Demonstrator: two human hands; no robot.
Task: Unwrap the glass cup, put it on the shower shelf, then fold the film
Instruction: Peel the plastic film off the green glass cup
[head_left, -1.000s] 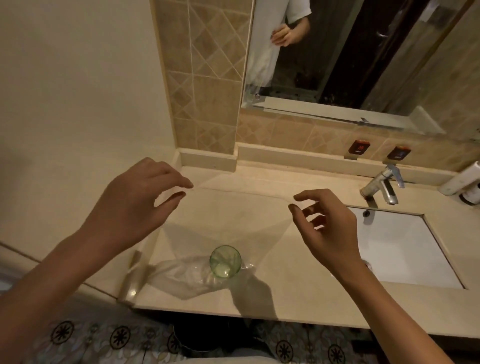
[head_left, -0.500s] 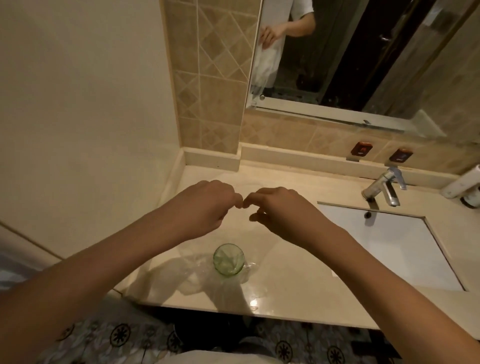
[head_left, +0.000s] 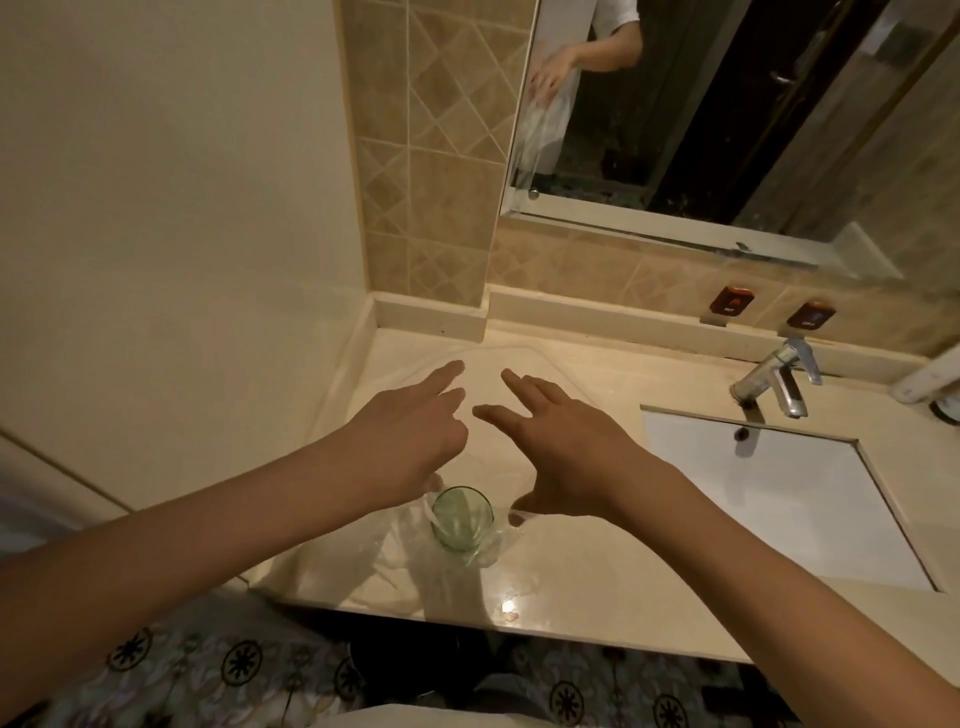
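Both the left hand and right hand press flat-fingered on the clear film at 12 o'clock of the glass cup on the worktop; dragging film risks toppling it.

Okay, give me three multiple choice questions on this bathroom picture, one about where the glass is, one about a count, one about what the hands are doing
1. Where does the glass cup stand?
A. in the sink
B. on the countertop, left of the sink
C. on the floor

2. How many small dark signs sit on the wall behind the faucet?
A. one
B. two
C. four

3. How are the left hand and right hand?
A. fingers extended
B. both gripping the cup
C. clenched fists

Answers: 1 B, it stands near the counter's front edge; 2 B, two show beside each other; 3 A, fingers stretch over the film, cup untouched.
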